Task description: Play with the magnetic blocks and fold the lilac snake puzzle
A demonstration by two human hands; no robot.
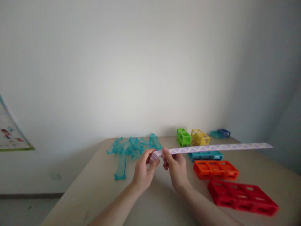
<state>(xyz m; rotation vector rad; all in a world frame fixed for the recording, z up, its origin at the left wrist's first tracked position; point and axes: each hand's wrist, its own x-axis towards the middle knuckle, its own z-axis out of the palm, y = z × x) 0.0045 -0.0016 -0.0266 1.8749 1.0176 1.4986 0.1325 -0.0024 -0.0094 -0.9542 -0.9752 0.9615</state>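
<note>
A long lilac snake twist puzzle [213,147], marked with a zigzag of pale lines, is held above the table. Most of it runs straight out to the right, while its left end bends down between my hands. My left hand [143,172] grips that bent end between thumb and fingers. Close beside it, my right hand [175,169] pinches the straight part near the bend, thumb on top and fingers curled under. Part of the puzzle is covered by my fingers.
Clear teal plastic track pieces [121,166] lie heaped on the table [94,188] at left. To the right are green [183,137], yellow [199,137], blue [207,155], orange [216,170] and red open-frame blocks [243,196]. A navy block [224,133] sits at the back right, before the wall.
</note>
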